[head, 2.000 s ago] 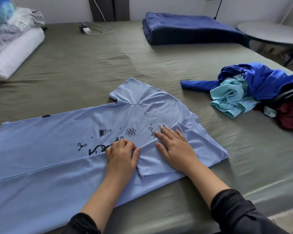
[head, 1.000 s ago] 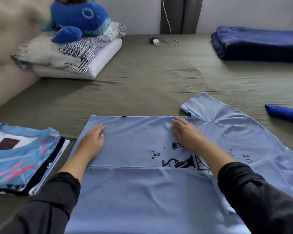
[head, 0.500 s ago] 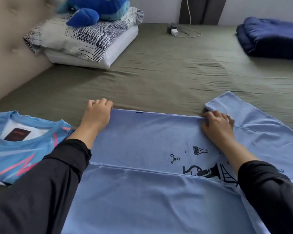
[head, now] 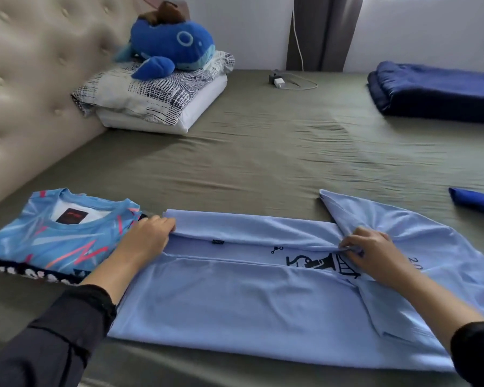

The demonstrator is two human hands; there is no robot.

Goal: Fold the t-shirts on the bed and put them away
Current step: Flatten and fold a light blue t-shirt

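Pale-blue t-shirt (head: 263, 297) lies flat at the near edge of the bed (head: 263, 152); knit smooth, black print partly covered. Near side already folded in; far edge doubled over toward the middle. Left hand (head: 148, 238) curls its fingers around that far edge at the hem end; right hand (head: 375, 252) pinches the same edge near the sleeve. Folded patterned blue shirt (head: 56, 244) sits just left, touching. Olive sheet, wrinkled. Beyond: tufted beige headboard (head: 25, 79), stacked pillows (head: 157, 99), plush blue whale (head: 171, 48), folded navy blanket (head: 442, 90), charger (head: 280, 82).
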